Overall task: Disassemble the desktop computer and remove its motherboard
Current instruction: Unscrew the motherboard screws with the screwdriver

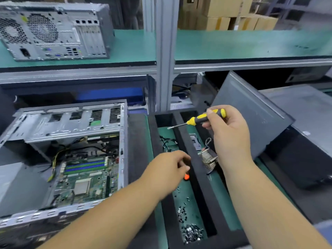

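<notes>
**benchrat:** Why's the yellow-and-black screwdriver (206, 118) up in the air? The right hand (228, 130) has its fingers curled round the handle, over the black foam parts tray (199, 169).

**solderjoe:** Probably swapping tools. The left hand (170, 168) dips into the tray by an orange-handled tool (186, 176); can't tell if it's gripping it. Loose dark screws (192, 232) sit at the tray's near end. The green motherboard (84, 178) is still on the floor of the open grey computer case (68, 126), left of the tray.

Both forearms are bare; a blue-grey sleeve edge (323, 229) shows at the right arm.
</notes>
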Motion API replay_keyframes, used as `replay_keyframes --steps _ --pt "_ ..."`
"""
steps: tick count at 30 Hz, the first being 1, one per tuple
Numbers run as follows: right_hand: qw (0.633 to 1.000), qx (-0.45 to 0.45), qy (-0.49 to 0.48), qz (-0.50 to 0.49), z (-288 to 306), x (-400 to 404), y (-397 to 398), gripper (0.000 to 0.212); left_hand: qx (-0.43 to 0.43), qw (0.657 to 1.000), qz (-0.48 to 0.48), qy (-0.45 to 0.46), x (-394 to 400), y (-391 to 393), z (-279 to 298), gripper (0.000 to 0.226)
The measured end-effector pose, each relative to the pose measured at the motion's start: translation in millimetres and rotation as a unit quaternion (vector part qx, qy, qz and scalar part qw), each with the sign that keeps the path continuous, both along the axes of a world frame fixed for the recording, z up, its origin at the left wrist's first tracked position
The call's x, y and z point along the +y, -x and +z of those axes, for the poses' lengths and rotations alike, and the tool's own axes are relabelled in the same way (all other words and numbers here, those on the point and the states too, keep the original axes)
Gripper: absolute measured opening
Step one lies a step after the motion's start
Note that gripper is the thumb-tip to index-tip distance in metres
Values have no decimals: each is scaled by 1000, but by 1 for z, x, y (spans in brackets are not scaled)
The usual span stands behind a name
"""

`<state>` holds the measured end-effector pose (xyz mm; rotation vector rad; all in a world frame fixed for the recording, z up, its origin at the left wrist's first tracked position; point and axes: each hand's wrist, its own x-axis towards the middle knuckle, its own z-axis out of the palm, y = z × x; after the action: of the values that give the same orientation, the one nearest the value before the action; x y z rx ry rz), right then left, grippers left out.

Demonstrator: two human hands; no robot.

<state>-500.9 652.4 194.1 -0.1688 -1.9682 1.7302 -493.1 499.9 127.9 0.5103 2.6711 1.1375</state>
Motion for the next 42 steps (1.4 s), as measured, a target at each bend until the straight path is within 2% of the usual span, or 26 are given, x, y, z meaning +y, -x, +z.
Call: replay_keyframes --steps 2,4,13,17,21,23,27,31,34,39,42 --pt "1000 0 1 14 -4 10 2 6 -17 999 19 -33 10 2 -6 38" --pt "999 2 0 34 -7 15 5 6 -7 998 34 -44 12 4 -6 42" --pt "986 6 1 167 -1 -7 24 9 115 985 124 -31 -38 6 37 30" --pt "978 14 -5 206 7 -36 31 7 122 974 178 -66 -75 3 50 30" --pt "973 22 -23 229 12 -64 37 7 92 965 224 -104 -118 2 52 27" --pt "970 18 -33 238 12 -78 39 7 81 964 240 -86 -139 5 50 20" --pt "964 7 -72 256 9 -104 44 5 51 970 236 9 -177 13 44 11" --pt "954 -17 -129 271 2 -135 45 7 -6 977 194 82 -211 29 37 8" --pt "945 -42 -189 264 -6 -155 44 5 -43 979 109 169 -228 44 31 8" --pt "915 -32 -332 229 -11 -177 42 6 -75 948 -82 297 -226 72 13 39" --pt "905 -48 -371 203 -10 -183 38 8 -64 927 -180 324 -211 83 2 57"
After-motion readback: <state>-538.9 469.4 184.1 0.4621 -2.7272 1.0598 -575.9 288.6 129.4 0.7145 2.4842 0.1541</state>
